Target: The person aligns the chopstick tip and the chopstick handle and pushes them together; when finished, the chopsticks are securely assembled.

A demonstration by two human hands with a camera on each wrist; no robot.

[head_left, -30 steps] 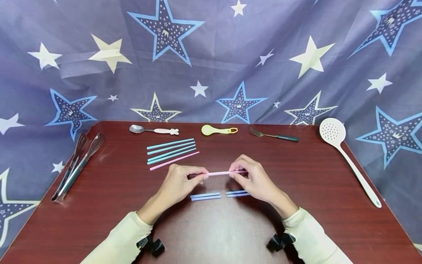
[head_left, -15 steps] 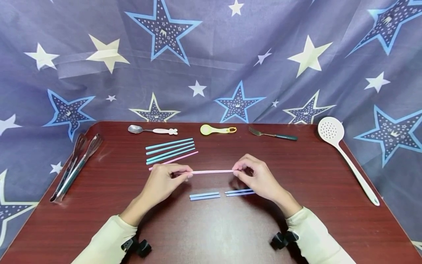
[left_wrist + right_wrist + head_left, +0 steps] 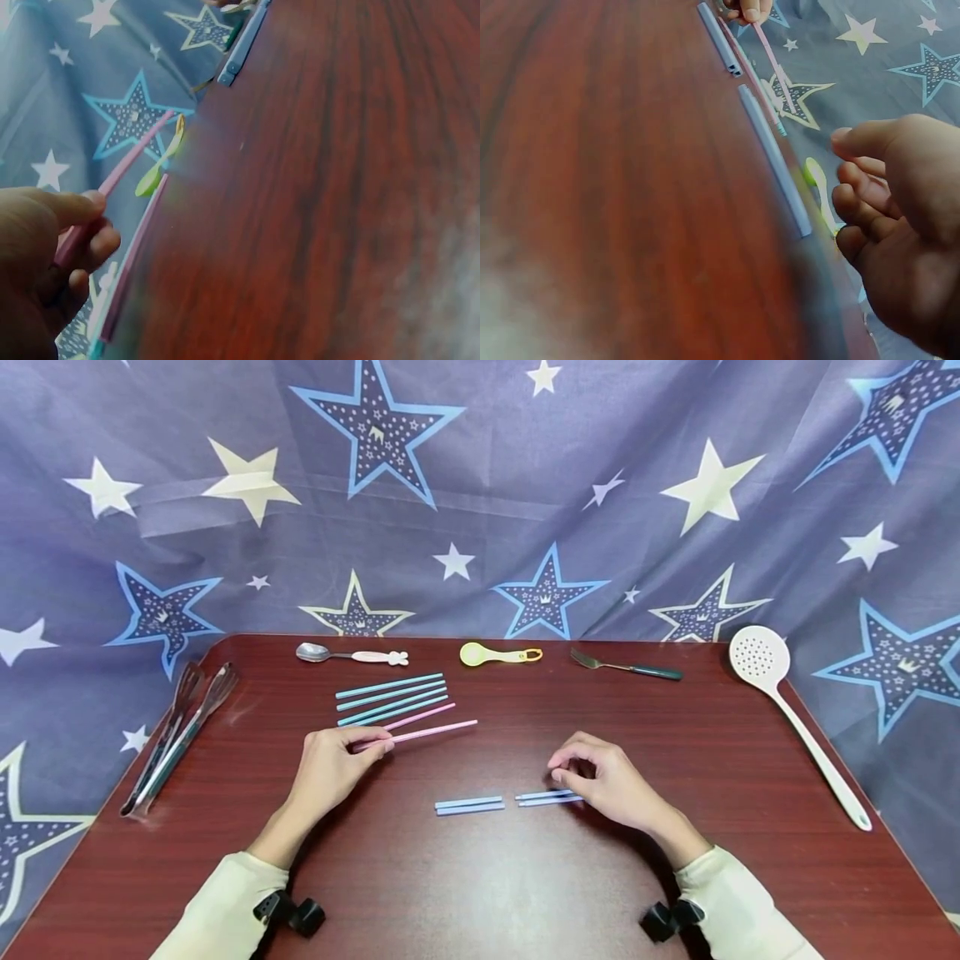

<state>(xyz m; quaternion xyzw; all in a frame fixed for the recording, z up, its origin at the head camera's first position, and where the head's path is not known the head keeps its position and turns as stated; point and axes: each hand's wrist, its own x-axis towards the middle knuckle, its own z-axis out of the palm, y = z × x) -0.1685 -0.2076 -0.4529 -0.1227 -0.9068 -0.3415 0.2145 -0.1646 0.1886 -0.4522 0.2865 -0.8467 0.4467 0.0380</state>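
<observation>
My left hand (image 3: pixel 327 768) pinches one end of a pink chopstick (image 3: pixel 435 732), and its free end points right. In the left wrist view the held chopstick slants up from thumb and fingers, above the table. Just behind it on the table lies a second pink chopstick (image 3: pixel 420 717), partly hidden by the hand. Several teal chopsticks (image 3: pixel 390 685) lie in a row farther back. My right hand (image 3: pixel 607 779) holds nothing, its fingers loosely curled. Beneath it, partly covered, are two short blue-purple sticks (image 3: pixel 536 799); another such pair (image 3: pixel 469 806) lies to their left.
Along the back edge lie a spoon (image 3: pixel 367 657) with a pink handle, a yellow measuring spoon (image 3: pixel 495 655) and a fork (image 3: pixel 630 669). Metal tongs (image 3: pixel 174 747) lie at the left edge. A white skimmer (image 3: pixel 806 731) lies at the right. A star-patterned cloth (image 3: pixel 480 485) hangs behind the table.
The right hand has let go of the pink chopstick and moved slightly right. The left hand has carried it left, toward the other pink chopstick.
</observation>
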